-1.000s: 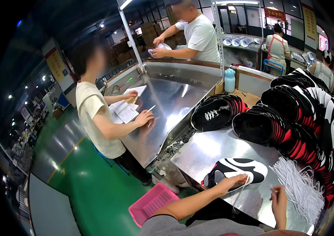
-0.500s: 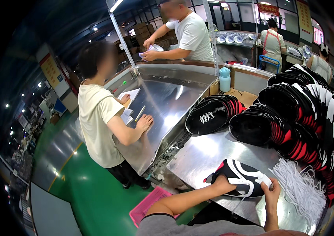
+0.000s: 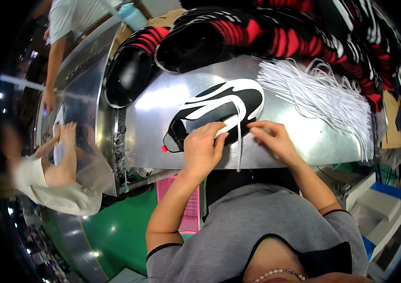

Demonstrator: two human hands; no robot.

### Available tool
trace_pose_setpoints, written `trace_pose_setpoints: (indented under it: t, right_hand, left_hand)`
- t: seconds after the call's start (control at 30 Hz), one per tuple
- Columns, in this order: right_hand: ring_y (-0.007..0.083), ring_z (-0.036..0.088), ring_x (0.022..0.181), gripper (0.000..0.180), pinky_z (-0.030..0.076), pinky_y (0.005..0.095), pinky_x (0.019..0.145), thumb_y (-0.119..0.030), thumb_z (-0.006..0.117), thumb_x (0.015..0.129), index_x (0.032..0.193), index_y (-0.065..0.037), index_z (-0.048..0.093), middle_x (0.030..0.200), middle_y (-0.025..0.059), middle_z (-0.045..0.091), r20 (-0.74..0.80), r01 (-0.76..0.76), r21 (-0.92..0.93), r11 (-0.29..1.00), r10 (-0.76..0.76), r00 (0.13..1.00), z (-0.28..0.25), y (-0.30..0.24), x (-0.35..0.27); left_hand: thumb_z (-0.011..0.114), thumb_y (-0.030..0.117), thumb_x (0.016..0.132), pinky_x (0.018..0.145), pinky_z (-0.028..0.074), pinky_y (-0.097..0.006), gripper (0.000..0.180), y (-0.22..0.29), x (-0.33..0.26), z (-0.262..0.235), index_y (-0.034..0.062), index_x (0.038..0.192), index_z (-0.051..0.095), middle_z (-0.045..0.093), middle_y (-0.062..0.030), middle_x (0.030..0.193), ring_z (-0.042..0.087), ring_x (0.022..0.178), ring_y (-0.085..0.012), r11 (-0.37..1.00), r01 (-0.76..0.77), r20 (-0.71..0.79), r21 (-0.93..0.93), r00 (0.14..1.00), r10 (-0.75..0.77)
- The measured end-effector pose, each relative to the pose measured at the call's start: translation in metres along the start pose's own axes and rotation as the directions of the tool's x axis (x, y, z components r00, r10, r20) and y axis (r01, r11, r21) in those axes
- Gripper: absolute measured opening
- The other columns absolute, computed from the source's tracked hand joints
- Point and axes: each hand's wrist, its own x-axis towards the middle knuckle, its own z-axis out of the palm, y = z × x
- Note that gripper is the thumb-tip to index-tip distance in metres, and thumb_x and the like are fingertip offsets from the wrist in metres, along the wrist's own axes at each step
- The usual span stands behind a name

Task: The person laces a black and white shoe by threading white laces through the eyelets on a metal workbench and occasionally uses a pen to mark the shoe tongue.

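A black and white shoe upper (image 3: 252, 104) with a red heel tab lies on the metal worktop (image 3: 158, 127), its toe pointing up and to the right. My left hand (image 3: 203, 146) is closed on the upper's near side, fingers over the white part by the opening. A white shoelace (image 3: 239, 153) hangs from the upper past the worktop's front edge. Just right of the lace, at the upper's near edge, is my right hand (image 3: 273, 141). Its thumb and fingertips come together in a pinch; whatever they hold is too small to make out.
Loose white laces (image 3: 316, 96) lie in a heap to the right. Nested black and red uppers (image 3: 191, 45) crowd the far side. A co-worker in a cream shirt (image 3: 54, 188) leans over the neighbouring metal table (image 3: 89, 155). Below stands a pink basket (image 3: 192, 212).
My view has swung down and right. The upper has turned so its toe points farther away. My right hand has left the toe and now pinches beside the hanging lace.
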Motion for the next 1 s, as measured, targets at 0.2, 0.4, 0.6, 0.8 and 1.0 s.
trace_pose_setpoints:
  t: [0.2, 0.4, 0.6, 0.8, 1.0]
  right_hand:
    - [0.0032, 0.048, 0.062, 0.024, 0.038, 0.0208, 0.055, -0.025, 0.075, 0.088, 0.093, -0.003, 0.071, 0.071, -0.005, 0.059, 0.084, 0.086, 0.14, 0.986, -0.098, 0.992, 0.008, 0.004, -0.005]
    - [0.001, 0.028, 0.045, 0.028, 0.022, 0.0184, 0.042, -0.023, 0.05, 0.104, 0.113, -0.001, 0.064, 0.061, -0.0056, 0.045, 0.453, -0.264, 0.761, 0.592, -0.195, 0.87, -0.003, -0.002, -0.011]
    - [0.0009, 0.028, 0.045, 0.023, 0.022, 0.0191, 0.042, -0.022, 0.055, 0.102, 0.103, -0.001, 0.062, 0.061, -0.0052, 0.045, 0.352, -0.223, 0.785, 0.579, -0.12, 0.928, -0.009, -0.004, -0.012]
    - [0.0058, 0.045, 0.058, 0.025, 0.036, 0.0252, 0.052, -0.021, 0.067, 0.094, 0.078, -0.004, 0.06, 0.061, -0.0028, 0.05, 0.191, 0.028, -0.031, 0.999, -0.022, 0.981, -0.021, 0.016, -0.053]
    - [0.0138, 0.045, 0.055, 0.018, 0.038, 0.0313, 0.053, -0.009, 0.071, 0.083, 0.078, 0.003, 0.06, 0.06, 0.009, 0.047, 0.267, 0.203, -0.458, 0.866, -0.084, 0.96, -0.048, 0.041, -0.106]
  left_hand:
    - [0.071, 0.01, 0.085, 0.069, 0.052, -0.039, 0.016, 0.035, 0.0, 0.008, 0.0023, 0.099, 0.067, 0.069, -0.0142, 0.089, 0.067, 0.079, -0.0345, 0.994, -0.097, 0.021, 0.049, 0.995, 0.096]
    - [0.068, 0.007, 0.085, 0.066, 0.05, -0.04, 0.014, 0.041, 0.0, 0.009, 0.0049, 0.099, 0.065, 0.067, -0.0136, 0.085, 0.065, 0.076, -0.0329, 0.992, -0.121, -0.008, -0.034, 0.993, 0.121]
    - [0.072, 0.011, 0.085, 0.068, 0.051, -0.036, 0.017, 0.041, 0.007, 0.011, 0.0029, 0.099, 0.067, 0.069, -0.0147, 0.086, 0.068, 0.076, -0.0306, 0.998, -0.056, -0.015, -0.021, 0.998, 0.055]
    - [0.073, 0.019, 0.087, 0.063, 0.051, -0.035, 0.018, 0.025, 0.0, -0.007, 0.0044, 0.097, 0.069, 0.07, -0.0124, 0.083, 0.067, 0.069, -0.0265, 0.992, 0.012, -0.068, -0.126, 0.997, -0.021]
    - [0.072, 0.014, 0.084, 0.066, 0.052, -0.036, 0.017, 0.03, 0.011, -0.031, 0.0053, 0.098, 0.068, 0.069, -0.0145, 0.084, 0.067, 0.074, -0.0323, 0.993, -0.047, -0.179, -0.106, 0.984, 0.028]
